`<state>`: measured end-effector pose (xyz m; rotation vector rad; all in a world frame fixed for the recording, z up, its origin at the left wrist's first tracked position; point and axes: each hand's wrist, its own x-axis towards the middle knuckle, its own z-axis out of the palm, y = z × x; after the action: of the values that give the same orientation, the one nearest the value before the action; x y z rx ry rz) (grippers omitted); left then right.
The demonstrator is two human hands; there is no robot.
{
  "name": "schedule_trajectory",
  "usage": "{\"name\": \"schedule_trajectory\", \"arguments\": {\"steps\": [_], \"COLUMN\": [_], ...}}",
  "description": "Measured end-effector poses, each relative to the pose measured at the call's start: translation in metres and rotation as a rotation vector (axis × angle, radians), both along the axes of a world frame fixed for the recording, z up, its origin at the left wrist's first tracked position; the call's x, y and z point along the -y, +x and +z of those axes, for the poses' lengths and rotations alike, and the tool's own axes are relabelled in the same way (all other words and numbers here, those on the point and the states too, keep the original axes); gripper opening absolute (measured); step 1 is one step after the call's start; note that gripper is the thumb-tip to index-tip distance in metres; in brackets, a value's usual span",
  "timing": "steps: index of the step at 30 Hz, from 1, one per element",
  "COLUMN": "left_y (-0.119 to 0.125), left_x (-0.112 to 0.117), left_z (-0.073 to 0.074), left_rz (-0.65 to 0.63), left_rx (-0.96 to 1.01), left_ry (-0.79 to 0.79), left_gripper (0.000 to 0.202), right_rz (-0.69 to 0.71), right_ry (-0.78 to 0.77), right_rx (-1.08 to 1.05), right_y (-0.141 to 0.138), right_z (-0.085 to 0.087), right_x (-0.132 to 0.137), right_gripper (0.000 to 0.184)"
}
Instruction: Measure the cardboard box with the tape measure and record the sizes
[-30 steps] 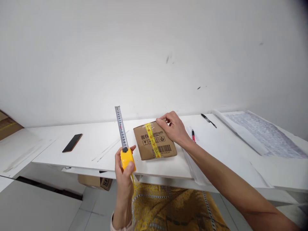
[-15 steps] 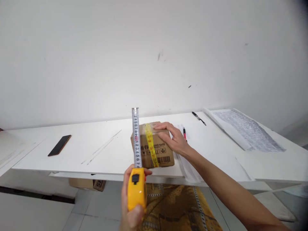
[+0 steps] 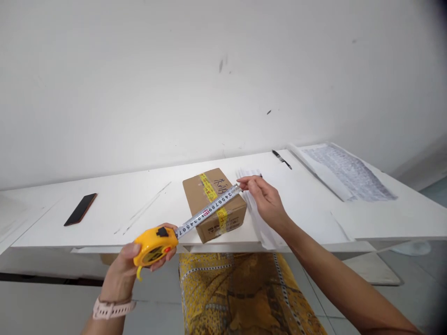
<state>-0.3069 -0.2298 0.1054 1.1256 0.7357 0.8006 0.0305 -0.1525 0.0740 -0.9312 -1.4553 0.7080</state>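
My left hand [image 3: 123, 263], a pale pink watch strap on its wrist, is closed around the yellow case of a tape measure [image 3: 153, 244] in front of the shelf edge. The metal blade [image 3: 199, 217] runs out from the case up to the right, slanting across a small cardboard box [image 3: 195, 191]. Thumb and fingers of my right hand [image 3: 268, 202] pinch the hooked end of the blade beside the box's right side. Yellow tape and dark handwriting mark the box's top. Whether the blade touches the cardboard I cannot tell.
A dark phone [image 3: 81, 209] lies at the left on the white shelf [image 3: 146, 204]. Papers [image 3: 300, 218] lie right of the box, with a black pen [image 3: 281, 159] and a printed sheet [image 3: 349, 172] farther right. Behind the shelf rises a white wall [image 3: 157, 93].
My left hand has swung the tape measure left, turning the blade from upright to slanted. My right hand has left the box and taken the blade's end. The box has turned.
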Motion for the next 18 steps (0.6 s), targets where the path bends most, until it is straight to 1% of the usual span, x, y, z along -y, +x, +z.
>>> {"name": "schedule_trajectory", "arguments": {"steps": [1,3,6,9,12,14,15,18], "left_y": [-0.001,-0.002,-0.009,-0.022,-0.032,-0.035,-0.035,-0.036], "left_x": [-0.010,-0.026,-0.039,-0.050,-0.059,-0.062,-0.063,-0.063], "left_z": [0.003,0.010,0.018,0.018,0.011,0.004,0.001,-0.009], "left_rz": [-0.027,-0.042,-0.082,-0.146,-0.179,-0.149,-0.108,0.070], "left_rx": [0.001,-0.012,-0.050,-0.068,-0.079,-0.080,-0.076,-0.082], "left_ry": [-0.018,-0.033,-0.028,-0.048,-0.083,-0.082,-0.067,-0.001], "left_gripper": [0.082,0.080,0.080,0.080,0.084,0.087,0.088,0.083], "right_rz": [0.006,0.009,0.008,0.035,0.094,0.141,0.160,0.179], "right_ry": [0.001,0.005,0.008,-0.014,-0.070,-0.093,-0.098,-0.125], "right_rx": [0.023,0.077,0.133,0.132,0.097,0.068,0.055,0.029], "right_y": [-0.002,-0.005,-0.007,-0.009,-0.013,-0.014,-0.014,-0.013], "right_z": [0.002,0.002,-0.002,-0.003,-0.002,-0.002,-0.003,-0.008], "right_x": [0.000,-0.001,-0.001,-0.003,-0.005,-0.007,-0.008,-0.010], "right_gripper": [0.033,0.032,0.029,0.025,0.018,0.014,0.013,0.013]}}
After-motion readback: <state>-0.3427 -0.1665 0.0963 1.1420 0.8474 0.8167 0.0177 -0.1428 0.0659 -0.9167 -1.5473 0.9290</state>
